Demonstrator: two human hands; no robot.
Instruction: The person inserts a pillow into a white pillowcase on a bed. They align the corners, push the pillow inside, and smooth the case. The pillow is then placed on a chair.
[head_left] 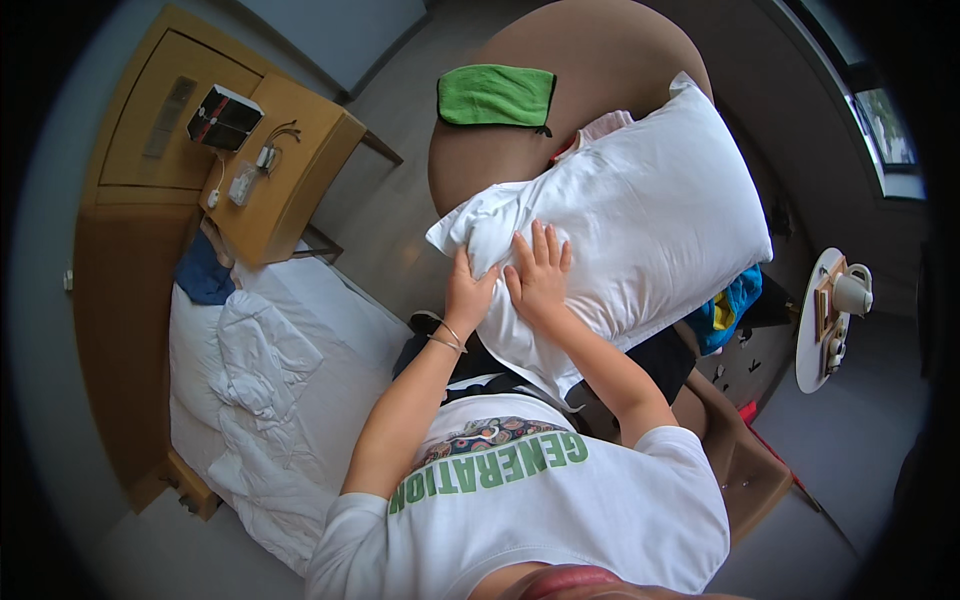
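Observation:
A plump white pillow [660,200] in a white pillowcase lies across my lap and a round brown seat. My left hand [470,293] is closed on the bunched, twisted cloth at the pillowcase's left end [488,232], its fingertips partly hidden in the folds. Flat on top of the pillow, close beside it, rests my right hand [541,272] with its fingers apart. A loose corner of the case hangs down toward my waist.
On the round brown seat [455,165] lies a green cloth pouch [495,95] with dark edging. A bed [340,330] with rumpled white bedding is at left, beside a wooden desk [300,125] with a black box. Right, a white oval tray [808,345] holds a kettle [852,292].

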